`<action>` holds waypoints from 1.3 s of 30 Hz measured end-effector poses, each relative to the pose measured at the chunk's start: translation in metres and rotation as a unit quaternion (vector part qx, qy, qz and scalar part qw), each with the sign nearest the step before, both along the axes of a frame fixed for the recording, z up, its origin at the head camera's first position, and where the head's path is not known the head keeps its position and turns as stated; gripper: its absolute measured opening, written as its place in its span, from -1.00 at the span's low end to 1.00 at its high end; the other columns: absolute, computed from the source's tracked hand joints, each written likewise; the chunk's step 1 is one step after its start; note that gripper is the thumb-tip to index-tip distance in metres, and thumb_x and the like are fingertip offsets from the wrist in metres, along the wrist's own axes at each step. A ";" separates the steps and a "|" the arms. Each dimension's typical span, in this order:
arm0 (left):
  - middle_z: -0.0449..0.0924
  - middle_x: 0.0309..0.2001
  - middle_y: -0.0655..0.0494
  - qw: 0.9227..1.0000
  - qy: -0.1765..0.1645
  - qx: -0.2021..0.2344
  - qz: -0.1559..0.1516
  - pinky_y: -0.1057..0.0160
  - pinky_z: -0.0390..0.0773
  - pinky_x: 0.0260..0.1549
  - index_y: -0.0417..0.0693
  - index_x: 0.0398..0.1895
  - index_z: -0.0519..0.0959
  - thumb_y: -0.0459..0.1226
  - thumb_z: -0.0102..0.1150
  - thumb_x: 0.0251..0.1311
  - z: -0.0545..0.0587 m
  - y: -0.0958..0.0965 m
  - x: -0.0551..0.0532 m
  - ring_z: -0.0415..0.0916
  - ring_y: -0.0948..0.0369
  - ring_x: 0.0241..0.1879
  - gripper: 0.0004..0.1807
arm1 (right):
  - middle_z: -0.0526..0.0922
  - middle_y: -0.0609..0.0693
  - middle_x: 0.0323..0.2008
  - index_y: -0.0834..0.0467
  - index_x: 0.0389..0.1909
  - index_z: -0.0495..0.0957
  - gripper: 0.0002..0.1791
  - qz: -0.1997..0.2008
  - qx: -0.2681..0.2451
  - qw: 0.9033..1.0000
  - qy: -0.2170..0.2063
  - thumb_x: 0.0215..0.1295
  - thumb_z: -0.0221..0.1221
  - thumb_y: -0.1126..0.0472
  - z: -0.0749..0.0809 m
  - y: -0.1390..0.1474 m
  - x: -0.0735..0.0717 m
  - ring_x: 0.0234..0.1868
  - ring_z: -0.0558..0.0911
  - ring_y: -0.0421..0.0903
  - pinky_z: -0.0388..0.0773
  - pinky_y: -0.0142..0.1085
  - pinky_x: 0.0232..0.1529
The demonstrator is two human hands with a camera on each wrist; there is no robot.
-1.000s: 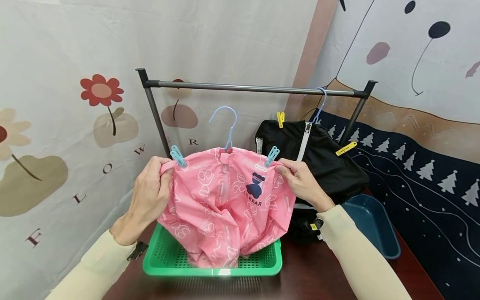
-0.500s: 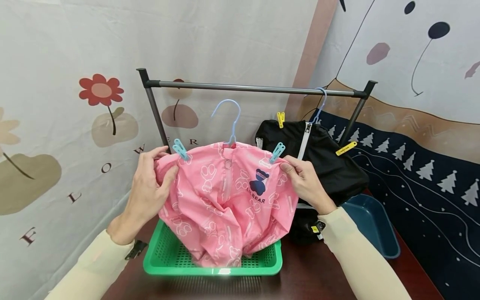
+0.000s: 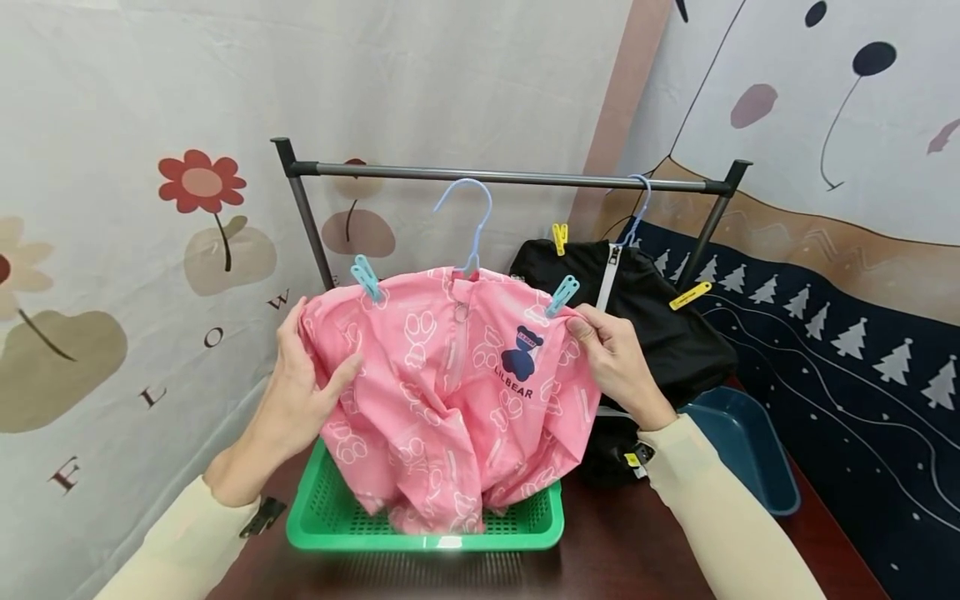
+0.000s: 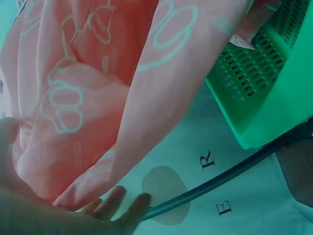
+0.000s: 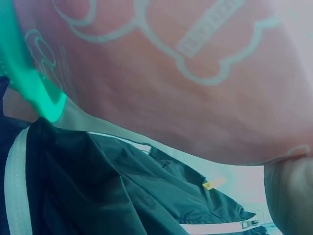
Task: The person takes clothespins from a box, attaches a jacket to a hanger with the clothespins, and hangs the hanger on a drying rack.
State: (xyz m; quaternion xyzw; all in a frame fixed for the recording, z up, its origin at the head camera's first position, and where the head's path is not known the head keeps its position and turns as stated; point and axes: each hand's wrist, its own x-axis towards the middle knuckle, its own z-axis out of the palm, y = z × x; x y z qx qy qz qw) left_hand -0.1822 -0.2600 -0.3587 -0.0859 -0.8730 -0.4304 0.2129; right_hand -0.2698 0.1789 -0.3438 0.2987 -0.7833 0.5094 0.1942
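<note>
A pink children's jacket (image 3: 420,383) with a bear print hangs spread on a blue hanger (image 3: 478,225). The hanger's hook shows in front of the rack's bar; I cannot tell whether they touch. Two light-blue clothespins, a left clothespin (image 3: 367,278) and a right clothespin (image 3: 562,296), clip the shoulders. My left hand (image 3: 288,392) holds the left shoulder, thumb in front and the other fingers mostly hidden behind; the left wrist view shows some fingertips extending past the cloth. With thumb and fingers, my right hand (image 3: 618,362) pinches the right shoulder.
A metal rack (image 3: 510,177) stands behind the jacket. On its right hangs a black jacket (image 3: 652,325) with yellow clothespins. The pink jacket's lower part hangs into a green basket (image 3: 420,544). A dark blue tray (image 3: 750,450) lies at the right on the brown table (image 3: 607,542).
The pink jacket and hanger have risen and shifted slightly right, bringing the hook up to the bar's height. My left hand has loosened from a pinch to a wider hold around the shoulder.
</note>
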 end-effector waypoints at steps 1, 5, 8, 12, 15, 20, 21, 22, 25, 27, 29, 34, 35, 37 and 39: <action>-0.01 0.80 -0.35 1.000 -0.008 0.000 0.000 -0.67 0.29 0.60 0.07 0.94 -0.37 -0.04 0.47 0.56 -0.001 0.000 0.000 0.17 -0.38 0.69 0.31 | 0.63 0.12 -0.43 0.23 -0.03 0.78 -0.78 -0.002 0.000 1.000 0.003 0.82 0.17 0.30 0.001 0.000 0.000 -0.42 0.67 -0.17 0.62 -0.44 -0.39; -0.11 0.83 -0.36 1.000 -0.024 -0.006 -0.002 -0.67 0.19 0.64 0.08 0.94 -0.46 0.01 0.49 0.55 -0.003 0.000 0.001 0.05 -0.39 0.76 0.38 | 0.62 0.11 -0.44 0.23 -0.02 0.80 -0.77 -0.013 -0.003 1.000 0.014 0.82 0.17 0.28 0.005 0.000 0.001 -0.46 0.66 -0.15 0.60 -0.44 -0.42; -0.15 0.84 -0.33 0.999 -0.034 -0.008 -0.005 -0.67 0.19 0.64 0.13 0.93 -0.50 0.04 0.50 0.53 -0.005 0.001 0.002 0.03 -0.37 0.77 0.41 | 0.60 0.11 -0.44 0.23 0.01 0.81 -0.75 -0.026 -0.004 0.999 0.018 0.83 0.17 0.24 0.008 0.001 0.002 -0.46 0.65 -0.16 0.58 -0.44 -0.44; -0.23 0.85 -0.32 0.999 -0.041 0.003 -0.015 -0.67 0.13 0.67 0.15 0.93 -0.53 0.02 0.53 0.49 -0.008 0.004 0.002 -0.04 -0.37 0.79 0.45 | 0.62 0.12 -0.41 0.24 0.04 0.80 -0.73 -0.041 -0.009 0.999 0.017 0.85 0.15 0.20 0.011 0.001 0.002 -0.45 0.68 -0.19 0.62 -0.45 -0.43; -0.27 0.86 -0.31 0.999 -0.035 0.010 -0.029 -0.66 0.09 0.70 0.14 0.92 -0.55 -0.04 0.57 0.46 -0.012 0.009 0.003 -0.08 -0.36 0.82 0.49 | 0.64 0.13 -0.40 0.25 0.07 0.79 -0.71 -0.045 -0.014 0.999 0.015 0.87 0.14 0.17 0.014 0.001 0.002 -0.45 0.70 -0.20 0.64 -0.46 -0.42; -0.28 0.87 -0.23 0.998 -0.036 0.001 -0.051 -0.67 0.19 0.67 0.30 0.90 -0.64 -0.07 0.61 0.42 -0.013 0.018 0.006 -0.06 -0.32 0.82 0.57 | 0.64 0.14 -0.38 0.28 0.09 0.79 -0.69 -0.054 -0.022 0.998 0.013 0.87 0.14 0.18 0.018 0.000 0.005 -0.44 0.71 -0.21 0.67 -0.47 -0.40; -0.28 0.87 -0.22 0.998 -0.041 -0.004 -0.053 -0.67 0.23 0.65 0.34 0.89 -0.67 -0.04 0.61 0.42 -0.013 0.019 0.008 -0.06 -0.32 0.82 0.58 | 0.64 0.14 -0.38 0.29 0.08 0.79 -0.69 -0.056 -0.023 0.998 0.014 0.87 0.14 0.18 0.019 0.000 0.005 -0.44 0.71 -0.22 0.68 -0.47 -0.40; -0.29 0.88 -0.20 0.997 -0.048 -0.011 -0.054 -0.67 0.25 0.64 0.37 0.88 -0.69 -0.01 0.61 0.43 -0.013 0.021 0.009 -0.06 -0.31 0.82 0.59 | 0.64 0.14 -0.38 0.29 0.07 0.79 -0.69 -0.059 -0.025 0.998 0.016 0.87 0.14 0.18 0.020 -0.001 0.005 -0.44 0.70 -0.22 0.67 -0.47 -0.40; -0.33 0.90 -0.16 0.996 -0.066 -0.027 -0.057 -0.65 0.31 0.61 0.45 0.85 -0.75 0.07 0.61 0.43 -0.012 0.028 0.015 -0.07 -0.30 0.83 0.62 | 0.63 0.14 -0.39 0.30 0.02 0.78 -0.70 -0.065 -0.030 0.997 0.017 0.86 0.14 0.20 0.022 -0.002 0.006 -0.45 0.69 -0.23 0.66 -0.47 -0.41; -0.36 0.91 -0.13 0.995 -0.067 -0.028 -0.064 -0.62 0.33 0.62 0.49 0.85 -0.76 0.08 0.63 0.42 -0.011 0.032 0.017 -0.08 -0.28 0.84 0.64 | 0.61 0.14 -0.40 0.29 -0.01 0.77 -0.70 -0.070 -0.032 0.997 0.019 0.86 0.14 0.20 0.023 -0.003 0.007 -0.46 0.67 -0.23 0.63 -0.48 -0.42; -0.34 0.90 -0.12 0.994 -0.071 -0.030 -0.071 -0.59 0.38 0.61 0.54 0.84 -0.77 0.09 0.65 0.41 -0.011 0.037 0.020 -0.06 -0.25 0.84 0.65 | 0.61 0.15 -0.40 0.29 -0.02 0.77 -0.71 -0.073 -0.036 0.996 0.018 0.86 0.14 0.21 0.023 -0.003 0.008 -0.45 0.67 -0.23 0.63 -0.48 -0.41; -0.23 0.86 -0.18 0.991 -0.103 -0.045 -0.073 -0.49 0.56 0.52 0.49 0.84 -0.77 0.18 0.66 0.35 -0.014 0.048 0.026 0.02 -0.27 0.81 0.69 | 0.64 0.17 -0.38 0.28 0.01 0.79 -0.70 -0.076 -0.046 0.996 0.009 0.86 0.14 0.19 0.022 -0.003 0.009 -0.44 0.68 -0.24 0.65 -0.49 -0.40; -0.23 0.86 -0.19 0.990 -0.109 -0.047 -0.073 -0.48 0.57 0.52 0.46 0.85 -0.77 0.20 0.66 0.34 -0.015 0.050 0.027 0.02 -0.28 0.81 0.70 | 0.63 0.18 -0.38 0.28 0.01 0.79 -0.70 -0.077 -0.048 0.996 0.008 0.86 0.14 0.19 0.021 -0.003 0.009 -0.44 0.68 -0.24 0.64 -0.49 -0.40; -0.20 0.85 -0.22 0.988 -0.126 -0.052 -0.072 -0.46 0.64 0.46 0.39 0.86 -0.76 0.26 0.65 0.31 -0.016 0.056 0.029 0.04 -0.30 0.79 0.71 | 0.63 0.18 -0.39 0.29 0.01 0.79 -0.68 -0.080 -0.051 0.995 0.006 0.87 0.15 0.18 0.020 -0.002 0.009 -0.44 0.67 -0.24 0.61 -0.49 -0.41; -0.17 0.84 -0.23 0.986 -0.138 -0.051 -0.078 -0.41 0.68 0.44 0.32 0.87 -0.75 0.28 0.65 0.30 -0.017 0.062 0.030 0.06 -0.31 0.78 0.73 | 0.62 0.19 -0.39 0.29 0.01 0.80 -0.68 -0.082 -0.052 0.995 0.003 0.87 0.15 0.17 0.019 -0.002 0.009 -0.44 0.66 -0.25 0.60 -0.48 -0.42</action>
